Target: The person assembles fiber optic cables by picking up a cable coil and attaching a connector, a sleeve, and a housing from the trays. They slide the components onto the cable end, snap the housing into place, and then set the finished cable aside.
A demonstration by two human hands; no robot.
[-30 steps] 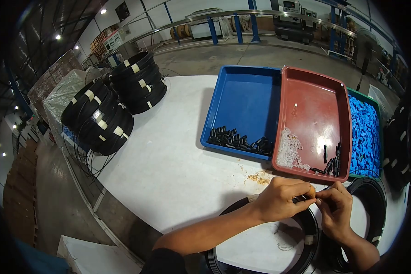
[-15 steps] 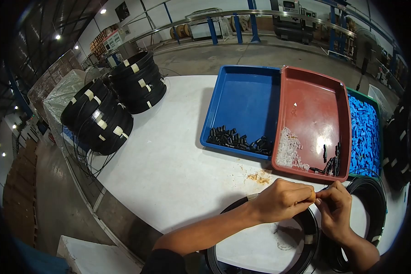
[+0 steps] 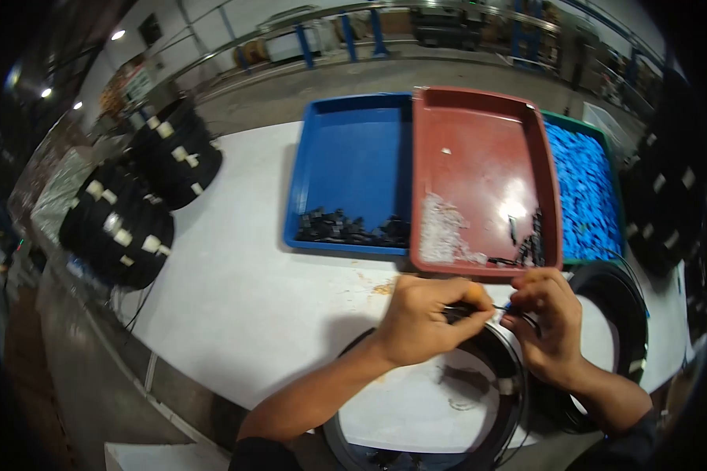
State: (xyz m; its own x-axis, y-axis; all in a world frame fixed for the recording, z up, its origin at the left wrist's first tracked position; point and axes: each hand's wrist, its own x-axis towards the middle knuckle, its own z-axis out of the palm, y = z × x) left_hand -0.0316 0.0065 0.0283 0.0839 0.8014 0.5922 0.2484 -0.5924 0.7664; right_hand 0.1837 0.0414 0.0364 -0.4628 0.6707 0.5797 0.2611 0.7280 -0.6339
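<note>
Over the near coil of black cable (image 3: 514, 408), my two hands meet close together. My left hand (image 3: 428, 320) is pinched closed on a thin black cable (image 3: 498, 307), whose tip points toward the other hand. Between the thumb and fingers of my right hand (image 3: 551, 318) sits a small blue piece (image 3: 510, 307), right at the cable's tip. Part of the piece is covered by the fingertips. A second coil of black cable (image 3: 633, 318) lies beneath and beyond my right wrist.
A blue tray (image 3: 353, 141) holds black pieces. Beside it a red tray (image 3: 487, 133) has clear and black pieces, and a green tray (image 3: 617, 196) is full of blue pieces. Taped cable coils (image 3: 118, 224) are stacked at the left, others (image 3: 664, 204) at the right.
The view has swung, so the trays and coils appear further left and higher. My hands have drawn slightly apart, and the cable and blue piece now show between them.
</note>
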